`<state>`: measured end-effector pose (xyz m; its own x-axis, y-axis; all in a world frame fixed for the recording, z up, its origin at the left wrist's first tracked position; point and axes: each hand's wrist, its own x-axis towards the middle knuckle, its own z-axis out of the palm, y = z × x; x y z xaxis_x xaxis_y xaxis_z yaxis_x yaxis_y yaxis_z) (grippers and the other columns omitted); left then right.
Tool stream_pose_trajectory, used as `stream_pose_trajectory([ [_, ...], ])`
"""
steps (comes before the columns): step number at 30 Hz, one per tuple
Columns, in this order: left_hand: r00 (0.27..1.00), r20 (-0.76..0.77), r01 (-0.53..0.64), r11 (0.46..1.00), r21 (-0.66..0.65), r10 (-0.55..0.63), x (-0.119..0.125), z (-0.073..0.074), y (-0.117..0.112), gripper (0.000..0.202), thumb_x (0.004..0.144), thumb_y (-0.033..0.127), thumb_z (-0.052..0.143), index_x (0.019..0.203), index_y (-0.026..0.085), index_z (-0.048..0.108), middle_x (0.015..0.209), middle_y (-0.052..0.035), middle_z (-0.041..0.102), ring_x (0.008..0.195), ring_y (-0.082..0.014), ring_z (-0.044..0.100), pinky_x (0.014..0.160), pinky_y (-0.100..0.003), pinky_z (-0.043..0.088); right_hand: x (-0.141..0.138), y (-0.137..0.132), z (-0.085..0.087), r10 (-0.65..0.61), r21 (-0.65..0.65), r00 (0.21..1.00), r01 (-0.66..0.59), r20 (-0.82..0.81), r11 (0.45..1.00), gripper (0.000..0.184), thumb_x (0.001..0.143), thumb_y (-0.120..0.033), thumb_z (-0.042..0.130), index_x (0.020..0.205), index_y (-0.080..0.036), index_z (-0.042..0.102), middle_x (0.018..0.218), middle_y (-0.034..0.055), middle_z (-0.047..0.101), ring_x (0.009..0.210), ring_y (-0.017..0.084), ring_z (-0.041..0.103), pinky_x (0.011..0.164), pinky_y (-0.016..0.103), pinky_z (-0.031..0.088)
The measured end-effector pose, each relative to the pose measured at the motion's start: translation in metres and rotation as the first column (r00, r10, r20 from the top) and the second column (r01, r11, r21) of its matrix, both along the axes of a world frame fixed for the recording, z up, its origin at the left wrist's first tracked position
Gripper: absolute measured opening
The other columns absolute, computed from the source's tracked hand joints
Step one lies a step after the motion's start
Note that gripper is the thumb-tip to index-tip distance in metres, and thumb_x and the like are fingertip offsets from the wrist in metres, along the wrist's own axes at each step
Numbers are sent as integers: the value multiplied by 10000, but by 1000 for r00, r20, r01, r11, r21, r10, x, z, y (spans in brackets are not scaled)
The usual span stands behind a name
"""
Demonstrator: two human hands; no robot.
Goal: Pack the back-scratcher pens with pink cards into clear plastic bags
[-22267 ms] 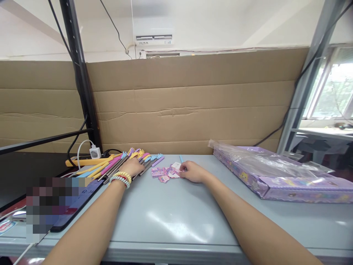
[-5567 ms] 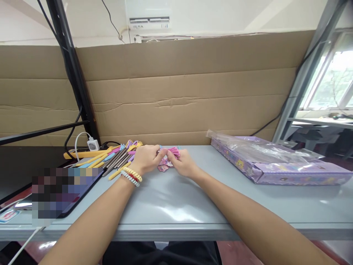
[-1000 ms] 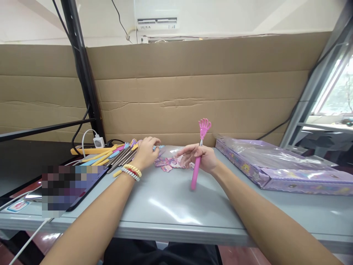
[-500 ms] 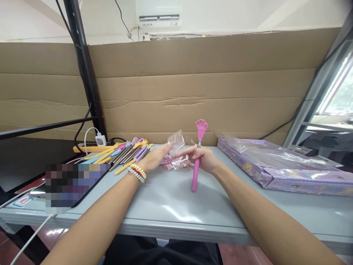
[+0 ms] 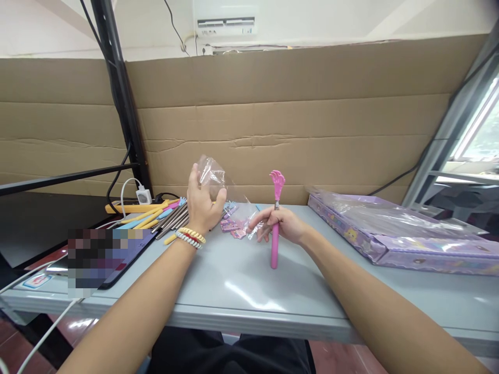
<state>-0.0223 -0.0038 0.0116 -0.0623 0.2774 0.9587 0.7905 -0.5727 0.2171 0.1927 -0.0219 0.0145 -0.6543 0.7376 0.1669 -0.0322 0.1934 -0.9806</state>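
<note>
My left hand (image 5: 202, 202) is raised above the grey table (image 5: 249, 291) and pinches one end of a clear plastic bag (image 5: 218, 179). My right hand (image 5: 283, 224) grips a pink hand-shaped back scratcher (image 5: 275, 223) upright, its handle end resting on the table, and its fingertips hold the bag's lower end. Small pink paper tags (image 5: 232, 228) lie on the table between my hands. A pile of coloured back scratchers (image 5: 163, 218) lies just left of my left hand.
A purple flat box (image 5: 390, 234) in clear wrap lies at the right. A dark tablet (image 5: 105, 254) sits at the left front, with a white charger and cables (image 5: 142, 196) behind. A cardboard wall (image 5: 273, 135) and a black rack post (image 5: 117, 93) stand behind the table.
My left hand left the scratcher pile, took the clear bag and lifted it up and to the left. My right hand kept the pink scratcher upright in the same place.
</note>
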Motion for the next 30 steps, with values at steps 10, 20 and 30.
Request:
stream_pose_trajectory([
  [10, 954, 257, -74, 955, -287, 151, -12, 3, 10, 565, 800, 432, 441, 1305, 178, 424, 1425, -143, 262, 1309, -318, 235, 1065, -477, 193, -1, 1, -1, -93, -21, 995, 94, 30, 995, 304, 505, -170, 430, 645, -81, 684, 611, 104, 669, 496, 197, 609, 441, 267, 434],
  [20, 961, 274, 190, 787, -588, -27, -11, -3, 21, 457, 801, 447, 340, 534, 153, 567, 588, -62, 631, 603, -183, 576, 598, -281, 413, -2, 4, -3, -180, -11, 983, 180, 35, 984, 279, 529, -170, 440, 681, -98, 663, 554, 75, 642, 520, 181, 608, 437, 240, 432],
  [30, 546, 832, 654, 670, -353, -95, -16, 7, 18, 204, 691, 292, 469, 523, 177, 463, 440, 10, 533, 387, -105, 501, 418, -210, 385, -3, 6, -3, -255, -32, 967, 256, 14, 966, 345, 561, -156, 457, 826, -97, 670, 500, 49, 614, 490, 174, 586, 453, 259, 430],
])
